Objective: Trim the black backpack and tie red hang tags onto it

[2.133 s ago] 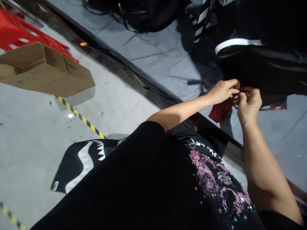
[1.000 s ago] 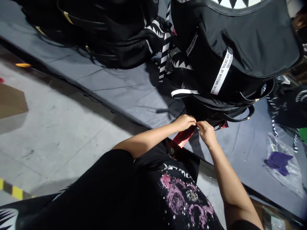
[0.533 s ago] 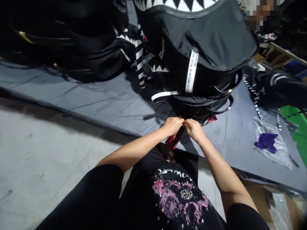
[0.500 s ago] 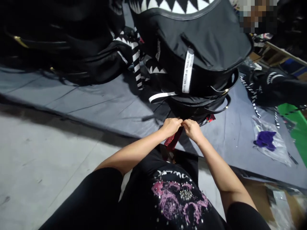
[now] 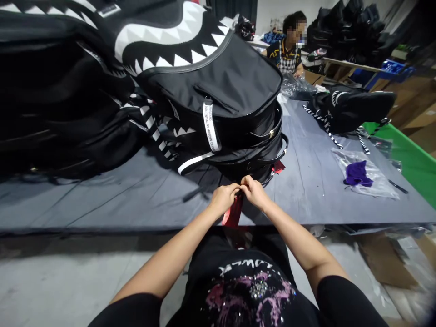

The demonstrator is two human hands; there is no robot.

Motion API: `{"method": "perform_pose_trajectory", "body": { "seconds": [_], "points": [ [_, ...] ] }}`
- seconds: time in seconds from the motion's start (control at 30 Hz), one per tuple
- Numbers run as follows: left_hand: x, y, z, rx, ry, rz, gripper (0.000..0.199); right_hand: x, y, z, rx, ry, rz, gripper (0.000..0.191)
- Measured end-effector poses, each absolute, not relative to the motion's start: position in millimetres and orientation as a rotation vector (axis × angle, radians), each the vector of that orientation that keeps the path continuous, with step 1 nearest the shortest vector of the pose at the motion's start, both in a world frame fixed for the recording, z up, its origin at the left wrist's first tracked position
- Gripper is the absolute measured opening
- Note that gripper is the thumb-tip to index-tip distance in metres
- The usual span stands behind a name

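A stack of black backpacks with white jagged-teeth trim lies in front of me. At its lower front edge my left hand and my right hand meet, fingertips nearly touching. Both hands are closed in a pinch; what lies between the fingertips is small and dark, too hidden to name. A shiny red tag hangs just under the fingers by the table edge. Right of my right hand, another red tag pokes out beside the bags. A white printed strap dangles from the top backpack.
More black bags are piled at the left on the grey-covered table. To the right lie a purple cloth on clear plastic, a black bag with striped cords and a green bin. Another person is across the table.
The view has tilted up and turned, so the other person and the background now show. Both hands stay pinched together at the backpack's lower edge, with the red tag still hanging beneath them.
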State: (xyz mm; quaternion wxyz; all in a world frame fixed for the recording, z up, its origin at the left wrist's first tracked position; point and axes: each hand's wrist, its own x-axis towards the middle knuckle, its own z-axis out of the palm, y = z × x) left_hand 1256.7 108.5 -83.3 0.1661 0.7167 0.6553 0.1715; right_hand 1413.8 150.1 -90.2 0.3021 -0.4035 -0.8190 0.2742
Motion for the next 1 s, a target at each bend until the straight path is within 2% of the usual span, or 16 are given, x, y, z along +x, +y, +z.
{"method": "perform_pose_trajectory", "body": {
  "seconds": [0.33,1.0],
  "points": [
    [1259.1,110.5,-77.6,2.062,1.889,0.4,0.018,1415.4,150.6,-95.2,-1.017,-2.072,0.83,0.002],
    [1258.7,108.1,-77.5,2.108,1.841,0.445,0.015,1416.2,150.3,-97.4,-1.033,-2.023,0.886,0.006]
  ]
}}
